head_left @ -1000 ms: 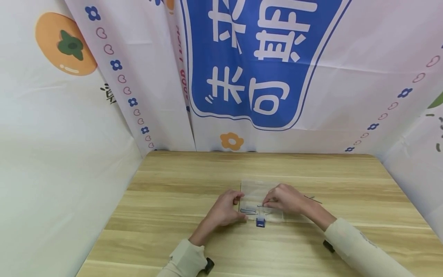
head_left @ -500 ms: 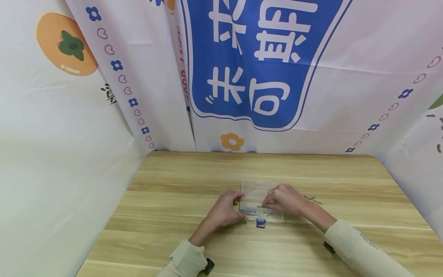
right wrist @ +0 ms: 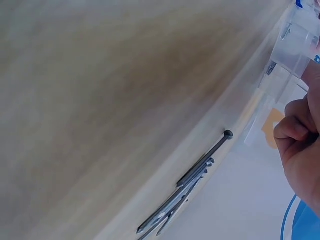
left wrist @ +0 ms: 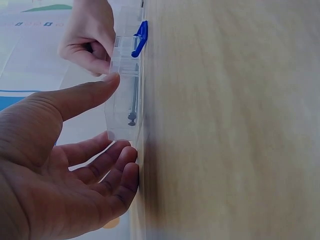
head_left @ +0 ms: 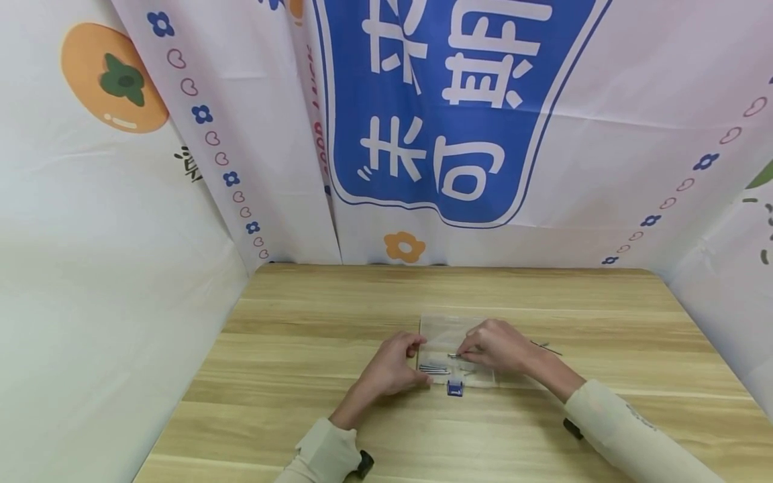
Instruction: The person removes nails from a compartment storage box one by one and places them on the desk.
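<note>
A clear plastic box [head_left: 443, 329] with a blue latch [head_left: 455, 388] lies open on the table. My left hand [head_left: 395, 364] holds its left end, thumb on the front wall and fingers at the side. Several long nails [head_left: 433, 369] lie in the front left compartment; the left wrist view shows nails [left wrist: 133, 100] through the clear wall. Over the middle of the box, my right hand [head_left: 498, 347] pinches a short metal piece [head_left: 454, 355], seemingly a nail. The fingers hide most of it. A small thin piece [head_left: 468, 371] lies in the front right compartment.
Several loose nails [right wrist: 185, 185] lie on the wooden table [head_left: 326, 322] to the right of the box, partly behind my right wrist in the head view. Printed cloth [head_left: 290, 228] hangs behind and along both sides of the table.
The right fingertips have shifted slightly, and the metal end they pinch sits a little farther back and shows more clearly. My left hand and the box stay in place.
</note>
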Tool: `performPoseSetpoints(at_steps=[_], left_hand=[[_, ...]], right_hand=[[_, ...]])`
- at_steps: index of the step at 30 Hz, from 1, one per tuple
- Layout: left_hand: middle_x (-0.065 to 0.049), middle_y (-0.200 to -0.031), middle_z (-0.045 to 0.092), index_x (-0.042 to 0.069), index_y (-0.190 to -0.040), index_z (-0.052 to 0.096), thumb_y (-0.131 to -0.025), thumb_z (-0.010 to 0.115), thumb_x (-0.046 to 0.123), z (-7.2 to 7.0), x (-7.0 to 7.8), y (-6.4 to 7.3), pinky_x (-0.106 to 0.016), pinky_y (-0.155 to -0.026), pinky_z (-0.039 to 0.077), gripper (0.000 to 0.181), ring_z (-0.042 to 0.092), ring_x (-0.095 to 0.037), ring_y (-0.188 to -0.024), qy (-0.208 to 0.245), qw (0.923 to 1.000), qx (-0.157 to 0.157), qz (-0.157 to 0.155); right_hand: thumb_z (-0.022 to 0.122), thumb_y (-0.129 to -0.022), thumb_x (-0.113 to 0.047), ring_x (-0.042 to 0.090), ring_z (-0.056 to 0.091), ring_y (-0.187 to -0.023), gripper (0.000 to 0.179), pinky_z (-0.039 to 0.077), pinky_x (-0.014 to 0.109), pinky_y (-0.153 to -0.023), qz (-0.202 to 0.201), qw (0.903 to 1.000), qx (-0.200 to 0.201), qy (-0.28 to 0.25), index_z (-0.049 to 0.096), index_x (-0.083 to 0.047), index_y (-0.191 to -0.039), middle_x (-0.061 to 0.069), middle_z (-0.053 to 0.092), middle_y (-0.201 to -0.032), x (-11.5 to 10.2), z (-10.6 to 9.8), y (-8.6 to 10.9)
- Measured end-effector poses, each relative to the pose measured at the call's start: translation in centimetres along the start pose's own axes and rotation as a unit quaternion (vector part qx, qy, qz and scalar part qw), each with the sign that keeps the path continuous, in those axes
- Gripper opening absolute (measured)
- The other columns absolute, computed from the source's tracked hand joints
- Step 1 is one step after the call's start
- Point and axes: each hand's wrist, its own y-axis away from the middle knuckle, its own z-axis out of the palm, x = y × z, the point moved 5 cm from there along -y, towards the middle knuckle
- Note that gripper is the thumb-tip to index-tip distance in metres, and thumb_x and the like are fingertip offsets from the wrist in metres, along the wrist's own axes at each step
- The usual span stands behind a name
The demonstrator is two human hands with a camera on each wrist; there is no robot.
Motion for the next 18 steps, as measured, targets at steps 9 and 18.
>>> performPoseSetpoints(at_steps=[9, 18], left_hand=[[-0.007, -0.122, 0.066, 0.004, -0.14, 0.066, -0.079, 0.098, 0.018, 0.07, -0.01, 0.01, -0.036, -0.091, 0.052, 0.07, 0.058, -0.02, -0.106, -0.002, 1.0, 0.0, -0.001], [-0.007, -0.123, 0.066, 0.004, -0.141, 0.066, -0.08, 0.097, 0.019, -0.06, 0.02, -0.02, -0.037, -0.093, 0.053, 0.07, 0.059, -0.021, -0.108, -0.001, 1.0, 0.0, 0.0]], right_hand=[[0.083, -0.094, -0.014, -0.008, 0.062, -0.067, 0.009, 0.051, 0.014, -0.062, 0.018, 0.9998, -0.001, -0.002, 0.087, -0.02, -0.099, -0.003, 0.084, -0.099, 0.04, -0.12, -0.04], [0.087, -0.089, -0.014, 0.002, 0.075, -0.079, 0.01, 0.059, 0.019, -0.071, 0.004, 0.9995, 0.018, 0.026, 0.087, -0.02, -0.096, -0.004, 0.084, -0.096, 0.02, -0.24, 0.01]])
